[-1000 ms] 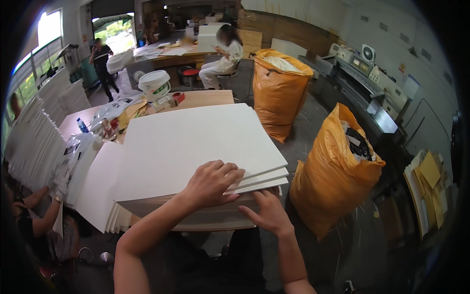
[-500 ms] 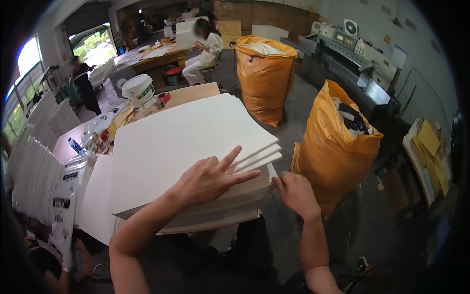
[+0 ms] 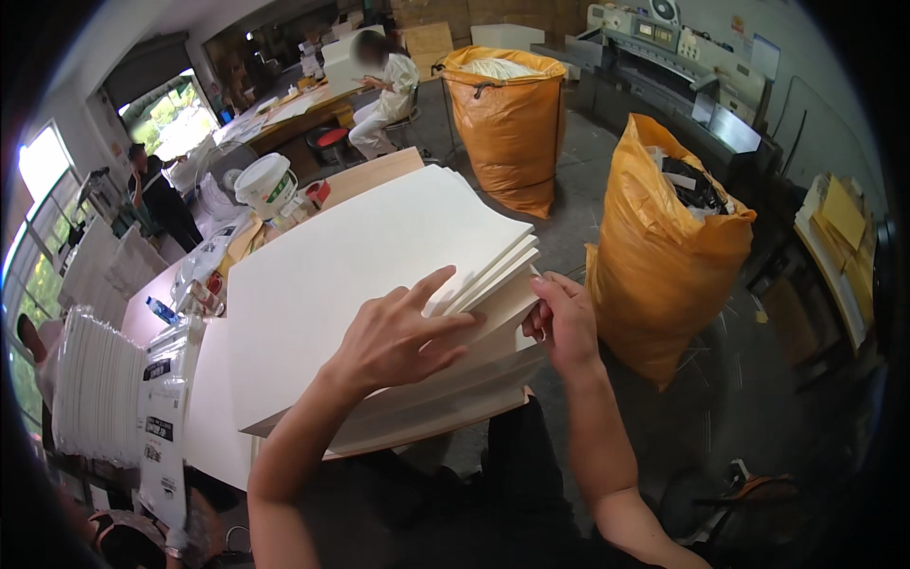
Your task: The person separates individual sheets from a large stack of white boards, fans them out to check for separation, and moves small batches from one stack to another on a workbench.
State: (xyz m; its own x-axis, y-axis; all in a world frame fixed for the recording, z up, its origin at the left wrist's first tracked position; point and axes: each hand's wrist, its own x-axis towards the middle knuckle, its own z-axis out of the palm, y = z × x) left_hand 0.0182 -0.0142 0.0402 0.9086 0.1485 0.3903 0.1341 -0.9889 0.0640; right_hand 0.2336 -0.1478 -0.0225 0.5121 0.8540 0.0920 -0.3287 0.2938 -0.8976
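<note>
A tall stack of large white paper sheets (image 3: 351, 275) lies before me, its near right corner fanned into several raised layers. My left hand (image 3: 398, 327) rests over that corner with its fingers spread, the index finger stretched across the top sheet and the others beside the fanned edges. At the corner of a lower layer, my right hand (image 3: 566, 318) is closed, thumb and fingers pinching the sheet edge. How many sheets sit in that pinch cannot be made out.
Two orange sacks (image 3: 507, 133) (image 3: 664, 256) stand right of the table, filled with scraps. A white bucket (image 3: 265, 183), red tape roll (image 3: 318, 193) and blue bottle (image 3: 161, 310) lie beyond the stack. Wrapped white bundles (image 3: 104, 389) stand at left. Two people are farther back.
My right hand has moved up and in, and now pinches the lower layer's corner, which is lifted. My left hand's fingers have bent slightly at the fanned edges. The view has shifted a little.
</note>
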